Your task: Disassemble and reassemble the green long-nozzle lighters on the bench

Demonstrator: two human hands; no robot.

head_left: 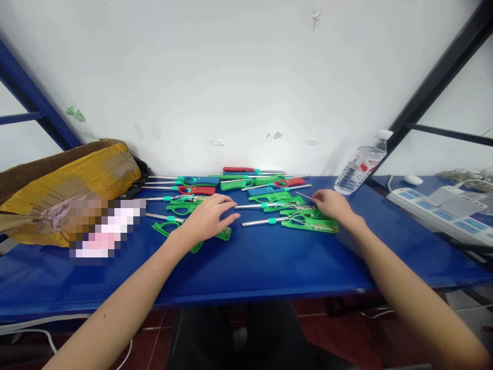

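left hand (211,216) empty, loose, near a tube (249,206); right hand (329,203) pinches a thin rod (303,196) by open lighters (310,224) on the table (246,272); best keep these flat, touching lightly

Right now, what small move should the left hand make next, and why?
Probably the left hand should steady the slim silver metal tube of the open green plastic lighter: its fingertips are close to the tube's tip, the right hand is by the handle end, and thin pale wires lie exposed there.
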